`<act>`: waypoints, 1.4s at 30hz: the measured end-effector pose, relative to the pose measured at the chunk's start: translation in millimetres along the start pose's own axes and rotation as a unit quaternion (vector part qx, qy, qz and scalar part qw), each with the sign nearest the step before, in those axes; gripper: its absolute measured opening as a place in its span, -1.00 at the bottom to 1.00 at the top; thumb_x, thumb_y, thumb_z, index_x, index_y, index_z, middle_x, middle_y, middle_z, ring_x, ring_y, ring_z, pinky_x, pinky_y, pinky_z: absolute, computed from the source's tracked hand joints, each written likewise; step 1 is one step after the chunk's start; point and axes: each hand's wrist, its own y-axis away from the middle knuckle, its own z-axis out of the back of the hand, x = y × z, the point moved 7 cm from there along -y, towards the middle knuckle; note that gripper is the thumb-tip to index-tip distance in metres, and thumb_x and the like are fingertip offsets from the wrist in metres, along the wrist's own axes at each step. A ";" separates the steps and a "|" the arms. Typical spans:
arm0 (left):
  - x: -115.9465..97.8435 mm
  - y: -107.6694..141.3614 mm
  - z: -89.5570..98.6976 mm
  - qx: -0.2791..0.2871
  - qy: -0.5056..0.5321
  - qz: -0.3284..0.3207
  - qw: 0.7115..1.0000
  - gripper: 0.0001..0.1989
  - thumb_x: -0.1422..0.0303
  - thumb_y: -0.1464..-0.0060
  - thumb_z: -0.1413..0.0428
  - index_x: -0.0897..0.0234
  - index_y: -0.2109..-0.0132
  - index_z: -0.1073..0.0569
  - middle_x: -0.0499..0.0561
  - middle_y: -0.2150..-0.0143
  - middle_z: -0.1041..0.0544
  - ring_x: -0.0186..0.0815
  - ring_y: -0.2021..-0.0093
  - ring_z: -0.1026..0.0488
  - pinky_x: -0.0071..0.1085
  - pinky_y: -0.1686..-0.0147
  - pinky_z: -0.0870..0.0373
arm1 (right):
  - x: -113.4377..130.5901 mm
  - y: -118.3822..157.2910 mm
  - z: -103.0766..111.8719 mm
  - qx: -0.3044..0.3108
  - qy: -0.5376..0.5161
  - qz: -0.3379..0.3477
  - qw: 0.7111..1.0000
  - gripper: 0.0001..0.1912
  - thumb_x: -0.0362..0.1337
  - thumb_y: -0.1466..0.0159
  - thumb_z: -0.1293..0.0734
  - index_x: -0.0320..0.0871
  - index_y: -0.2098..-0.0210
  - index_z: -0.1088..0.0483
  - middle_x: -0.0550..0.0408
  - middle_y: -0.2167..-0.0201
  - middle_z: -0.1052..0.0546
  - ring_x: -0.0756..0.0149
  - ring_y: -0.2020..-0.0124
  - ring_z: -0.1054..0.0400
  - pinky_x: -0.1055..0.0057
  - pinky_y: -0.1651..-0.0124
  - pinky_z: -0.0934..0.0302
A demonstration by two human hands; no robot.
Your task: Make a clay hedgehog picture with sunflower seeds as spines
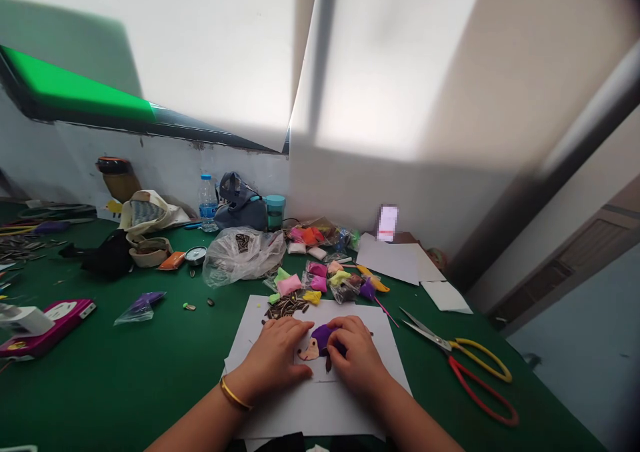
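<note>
White paper (320, 409) lies on the green table in front of me. On it is a flat clay figure with a purple body (321, 335) and a pale pink face (311, 351) with dark dots. My left hand (280, 352) rests on the paper at the figure's left, fingers apart, holding nothing. My right hand (353, 352) is at the figure's right edge, thumb and forefinger pressed together; what they hold, if anything, is hidden. A dark seed (329, 363) lies just below the purple clay. A pile of striped seeds (287, 305) covers the paper's top edge.
Open scissors (445, 345) with yellow and red handles lie right of the paper. Bagged coloured clay (317, 275) and a plastic bag (245, 255) sit behind it. A magenta device (55, 325) is at the left. A bottle (207, 205) stands by the wall.
</note>
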 end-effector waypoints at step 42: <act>0.7 0.4 0.5 0.012 0.002 0.014 1.000 -0.19 0.20 0.23 -0.41 0.07 -0.21 -0.35 0.05 -0.17 -0.46 0.00 -0.16 -0.34 -0.10 -0.13 -0.20 | 6.5 2.5 5.3 0.021 0.047 0.040 0.998 -0.77 -0.43 -0.13 -0.38 0.04 0.29 -0.54 0.08 0.06 -0.50 0.08 -0.04 -0.26 0.13 -0.07 -0.11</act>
